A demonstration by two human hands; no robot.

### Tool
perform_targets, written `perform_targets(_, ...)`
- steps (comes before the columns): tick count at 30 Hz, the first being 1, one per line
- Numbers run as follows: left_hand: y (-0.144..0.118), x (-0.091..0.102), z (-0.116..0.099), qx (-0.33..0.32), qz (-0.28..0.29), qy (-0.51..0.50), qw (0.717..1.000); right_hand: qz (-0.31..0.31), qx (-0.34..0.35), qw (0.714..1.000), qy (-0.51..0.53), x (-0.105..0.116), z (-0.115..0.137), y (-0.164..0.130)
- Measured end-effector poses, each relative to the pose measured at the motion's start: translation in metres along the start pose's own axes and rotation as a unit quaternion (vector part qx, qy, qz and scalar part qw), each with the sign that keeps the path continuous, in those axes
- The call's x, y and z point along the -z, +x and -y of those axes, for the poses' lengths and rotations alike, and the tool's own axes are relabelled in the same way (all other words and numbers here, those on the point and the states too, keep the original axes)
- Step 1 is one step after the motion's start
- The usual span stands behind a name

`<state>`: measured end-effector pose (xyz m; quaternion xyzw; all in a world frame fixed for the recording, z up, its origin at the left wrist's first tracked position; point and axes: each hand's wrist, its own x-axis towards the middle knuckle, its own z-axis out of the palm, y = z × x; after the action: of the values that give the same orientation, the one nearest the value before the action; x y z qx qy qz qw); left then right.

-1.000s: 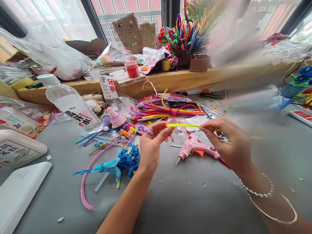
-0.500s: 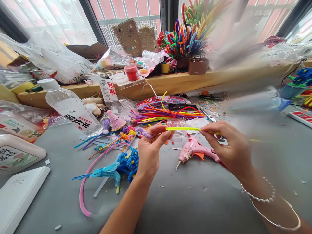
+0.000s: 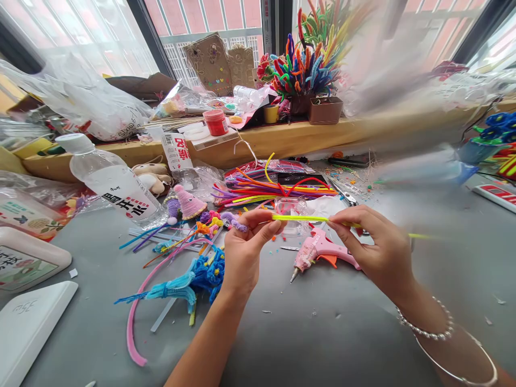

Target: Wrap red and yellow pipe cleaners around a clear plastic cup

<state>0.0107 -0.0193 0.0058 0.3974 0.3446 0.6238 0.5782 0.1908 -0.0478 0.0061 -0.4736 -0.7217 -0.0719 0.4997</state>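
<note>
- My left hand [image 3: 242,255] pinches one end of a thin, straight neon-yellow stem [image 3: 300,218] between thumb and fingers, nearly closed on it.
- My right hand [image 3: 377,247] grips it farther along, thumb and fingertips pressed together; the stem spans level between both, raised above the grey, smooth bench [image 3: 306,338].
- On my right wrist sit a string of round, shiny beads [image 3: 443,322] and a slim metal bangle [image 3: 463,368].
- Below the stem lies a pink plastic glue gun [image 3: 318,248], its pointed metal nozzle toward me.
- Beside my left forearm are fuzzy blue flowers [image 3: 207,274] with yellow centres, and a pink strip [image 3: 135,328] bent in a soft arc.
- Behind my hands, long colourful stems [image 3: 262,188] lie in a loose pile near a knobbly pink knitted cone [image 3: 190,203].
</note>
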Motion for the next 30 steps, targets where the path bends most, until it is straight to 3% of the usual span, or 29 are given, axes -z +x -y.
perform_targets(30, 0.0, 0.0015, 0.0016, 0.0, 0.014, -0.011, 1.0, 0.004, -0.014, 1.0, 0.009, -0.0035, 0.0005, -0.003)
